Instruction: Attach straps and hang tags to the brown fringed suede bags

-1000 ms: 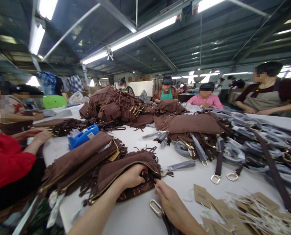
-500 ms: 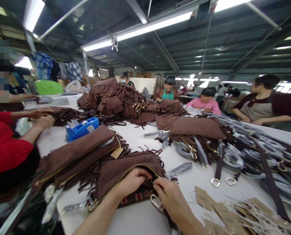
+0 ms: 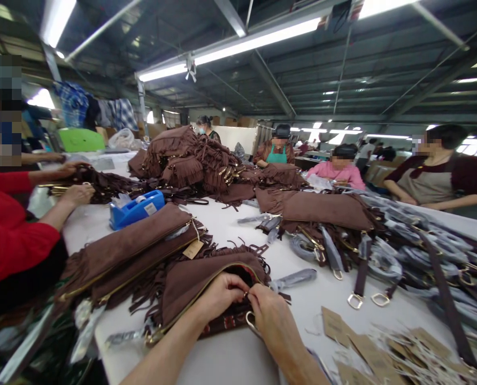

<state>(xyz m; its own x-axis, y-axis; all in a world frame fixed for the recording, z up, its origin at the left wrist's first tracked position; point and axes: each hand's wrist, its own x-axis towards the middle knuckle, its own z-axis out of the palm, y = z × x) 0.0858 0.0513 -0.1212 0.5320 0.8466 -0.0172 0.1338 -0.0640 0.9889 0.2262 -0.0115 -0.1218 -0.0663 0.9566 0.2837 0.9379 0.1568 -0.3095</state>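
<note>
A brown suede-like fringed bag (image 3: pixel 210 270) lies in front of me with its gold zipper open, showing a patterned lining. My left hand (image 3: pixel 222 295) reaches over the near edge into the opening, thumb and fingers pinched together. Against its fingertips, my right hand (image 3: pixel 269 313) pinches at the right end of the opening. A tiny dark, shiny piece shows between the fingertips, too small to name. Beside my right hand a gold metal ring (image 3: pixel 251 322) hangs at the bag's edge, partly covered by the hand.
More fringed bags (image 3: pixel 142 240) lie to the left, one with a tag (image 3: pixel 192 249). Behind are a blue tape dispenser (image 3: pixel 137 210) and a bag heap (image 3: pixel 190 155). Wrapped straps (image 3: pixel 418 251) and cardboard tags (image 3: pixel 367 347) cover the right. A co-worker in red sleeves (image 3: pixel 14 224) sits left.
My right hand has moved slightly up and left, and its fingertips now meet those of my left hand. At left, the co-worker's far hand has lifted up from the straps.
</note>
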